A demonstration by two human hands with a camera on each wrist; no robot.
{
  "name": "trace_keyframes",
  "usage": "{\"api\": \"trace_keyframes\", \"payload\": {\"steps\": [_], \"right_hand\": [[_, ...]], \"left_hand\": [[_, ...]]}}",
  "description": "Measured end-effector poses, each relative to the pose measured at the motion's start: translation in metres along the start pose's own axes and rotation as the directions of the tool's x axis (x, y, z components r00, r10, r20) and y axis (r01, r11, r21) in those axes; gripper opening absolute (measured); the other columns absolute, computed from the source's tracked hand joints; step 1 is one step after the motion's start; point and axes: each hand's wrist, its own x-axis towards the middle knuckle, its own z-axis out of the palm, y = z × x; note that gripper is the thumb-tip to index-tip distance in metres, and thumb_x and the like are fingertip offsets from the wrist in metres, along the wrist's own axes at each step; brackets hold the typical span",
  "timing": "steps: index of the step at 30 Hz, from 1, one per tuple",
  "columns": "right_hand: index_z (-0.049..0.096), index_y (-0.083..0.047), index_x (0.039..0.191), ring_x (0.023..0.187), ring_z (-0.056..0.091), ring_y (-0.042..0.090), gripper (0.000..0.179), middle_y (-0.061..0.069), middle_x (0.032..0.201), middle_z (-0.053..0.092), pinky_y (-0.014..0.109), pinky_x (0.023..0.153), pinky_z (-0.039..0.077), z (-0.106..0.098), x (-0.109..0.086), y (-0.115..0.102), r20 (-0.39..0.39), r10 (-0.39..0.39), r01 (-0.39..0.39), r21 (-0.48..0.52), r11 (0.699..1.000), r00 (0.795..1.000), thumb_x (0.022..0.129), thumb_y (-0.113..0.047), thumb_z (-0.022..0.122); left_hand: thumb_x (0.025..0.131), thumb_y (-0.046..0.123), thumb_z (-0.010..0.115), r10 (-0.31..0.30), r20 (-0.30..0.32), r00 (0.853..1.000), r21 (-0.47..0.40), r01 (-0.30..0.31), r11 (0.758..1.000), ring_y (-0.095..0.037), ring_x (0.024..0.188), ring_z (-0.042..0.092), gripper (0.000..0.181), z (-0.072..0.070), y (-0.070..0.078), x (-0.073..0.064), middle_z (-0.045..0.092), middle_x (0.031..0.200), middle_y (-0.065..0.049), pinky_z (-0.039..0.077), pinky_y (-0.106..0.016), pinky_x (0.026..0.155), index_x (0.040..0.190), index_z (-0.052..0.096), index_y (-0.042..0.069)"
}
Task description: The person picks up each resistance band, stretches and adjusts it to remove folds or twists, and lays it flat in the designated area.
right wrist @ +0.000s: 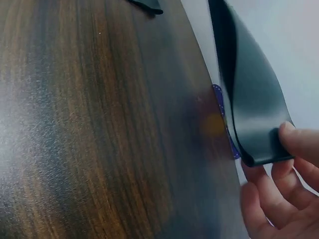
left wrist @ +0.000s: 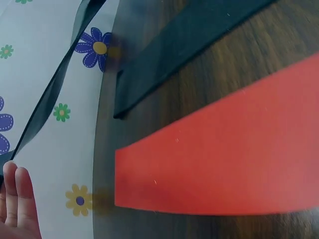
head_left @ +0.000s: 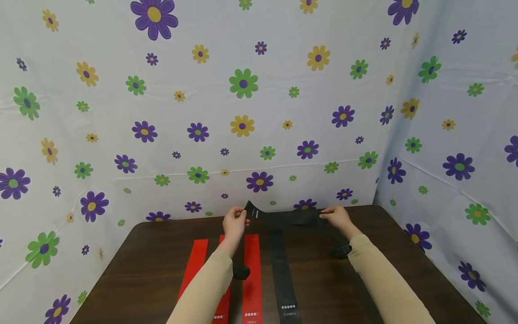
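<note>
A black resistance band point(head_left: 291, 218) stretches sideways between my two hands above the far edge of the table. My left hand point(head_left: 235, 221) pinches its printed end, where white dots show. At the other end my right hand point(head_left: 337, 218) holds the band between thumb and fingers; in the right wrist view the black band point(right wrist: 259, 114) is doubled over into a loop there. Below lies a second black band point(head_left: 284, 274) marked X-Heavy, flat on the wood. To its left lie red bands, one marked Heavy point(head_left: 252, 274) and another farthest left point(head_left: 196, 261), partly under my left forearm.
The dark wooden table point(head_left: 323, 288) has rounded far corners. A white cloth point(head_left: 283, 103) printed with flowers hangs close behind it and along the right side. Dark wrist devices sit under both sleeves, the right one point(head_left: 341, 252) near the table.
</note>
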Motion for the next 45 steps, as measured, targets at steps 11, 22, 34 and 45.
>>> {"api": "trace_keyframes", "payload": {"steps": [11, 22, 34, 45], "right_hand": [[0.051, 0.007, 0.119, 0.065, 0.068, 0.027, 0.027, 0.022, 0.098, 0.061, 0.039, 0.055, 0.056, 0.000, -0.005, -0.001, 0.211, 0.032, -0.080, 0.223, 0.972, 0.977, 0.098, -0.009, 0.055], [0.048, 0.002, 0.123, 0.059, 0.066, 0.025, 0.026, 0.026, 0.114, 0.052, 0.034, 0.050, 0.052, -0.001, -0.004, -0.001, 0.245, 0.028, -0.080, 0.205, 0.976, 0.969, 0.100, -0.010, 0.051], [0.051, 0.005, 0.126, 0.054, 0.061, 0.019, 0.028, 0.021, 0.101, 0.057, 0.028, 0.048, 0.044, -0.001, -0.008, 0.006, 0.204, -0.003, -0.035, 0.182, 0.983, 0.979, 0.098, -0.002, 0.050], [0.053, 0.010, 0.120, 0.056, 0.059, 0.012, 0.032, 0.014, 0.092, 0.066, 0.031, 0.056, 0.051, -0.006, -0.007, 0.001, 0.081, 0.007, -0.019, 0.151, 0.988, 0.997, 0.093, -0.007, 0.061]], "left_hand": [[0.092, 0.001, 0.051, -0.033, 0.150, 0.988, 0.033, 0.028, 0.999, -0.015, 0.057, 0.056, 0.039, -0.024, -0.009, -0.003, 0.059, 0.090, -0.014, 0.055, -0.036, 0.063, 0.130, 0.061, 0.006], [0.092, 0.004, 0.059, -0.025, 0.272, 0.962, 0.135, -0.013, 0.991, -0.035, 0.075, 0.067, 0.024, -0.045, -0.017, -0.020, 0.068, 0.090, -0.019, 0.056, -0.042, 0.074, 0.112, 0.069, -0.003], [0.085, 0.003, 0.058, 0.040, 0.433, 0.901, 0.325, -0.197, 0.925, -0.021, 0.080, 0.063, 0.032, -0.057, -0.021, -0.051, 0.067, 0.093, -0.006, 0.051, -0.033, 0.067, 0.115, 0.070, 0.005], [0.092, 0.015, 0.066, 0.141, 0.556, 0.819, 0.338, -0.378, 0.862, -0.011, 0.077, 0.060, 0.016, -0.054, -0.007, -0.081, 0.071, 0.097, 0.003, 0.051, -0.027, 0.066, 0.106, 0.075, 0.013]]}}
